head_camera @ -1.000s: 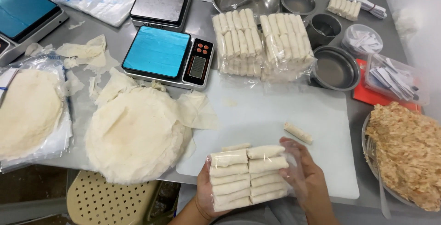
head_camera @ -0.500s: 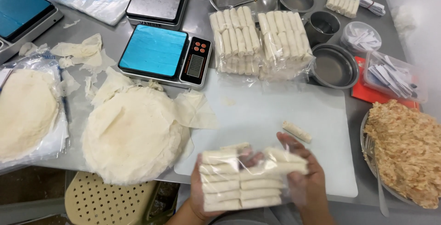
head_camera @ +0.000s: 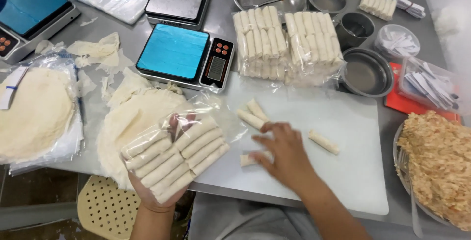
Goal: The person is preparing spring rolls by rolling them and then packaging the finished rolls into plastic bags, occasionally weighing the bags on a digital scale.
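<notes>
The left hand is in the lower left of the frame. Its grip is closed under a clear bag of rolls, and the fingers show through the plastic. The rolls lie side by side in two rows inside the bag, and the bag is tilted.

The right hand is in the lower middle, palm down on the white cutting board. Its fingers are spread and it holds nothing. One loose roll lies right at its fingertips. Two more loose rolls lie just above the hand, and a single roll lies to its right.

Two full packs of rolls sit at the top of the board. A scale with a blue top stands beside them on the desk. A stack of thin round wrappers lies behind the held bag. A tray of shredded filling is at the right edge.
</notes>
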